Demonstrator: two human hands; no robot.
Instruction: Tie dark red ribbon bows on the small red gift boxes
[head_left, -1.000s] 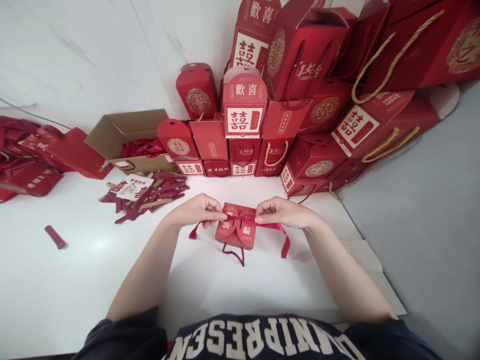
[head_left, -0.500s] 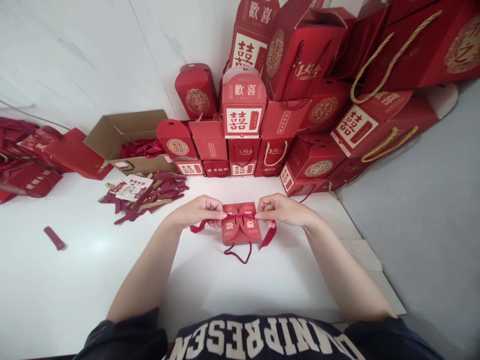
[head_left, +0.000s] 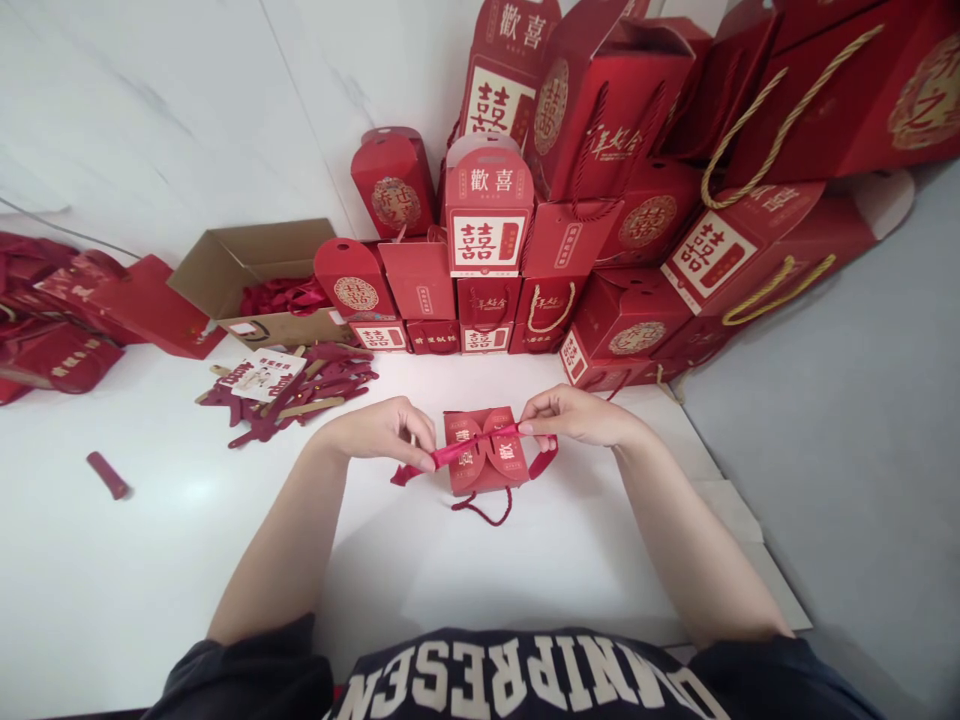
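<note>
A small red gift box (head_left: 459,478) with curved top flaps and pale lettering lies on the white table in front of me. Across its top a red ribbon (head_left: 457,452) is stretched between my hands. My left hand (head_left: 388,432) pinches the ribbon just left of the box, its loose tail hanging past the fingers. At the box's upper right corner, my right hand (head_left: 570,414) grips the other side of the ribbon, whose end droops along the box's right side. A dark red cord handle (head_left: 484,518) loops out from the near side of the box.
Stacked red gift boxes (head_left: 487,215) stand along the back and right. Behind my left hand are a pile of dark red felt pieces (head_left: 322,390) with a card (head_left: 267,374) and an open cardboard box (head_left: 217,260) of red ribbon. A small red strip (head_left: 109,476) lies far left.
My left hand has moved left and down, drawing the ribbon into a slanted line over the box. The box has turned slightly. My right hand has shifted a little to the right.
</note>
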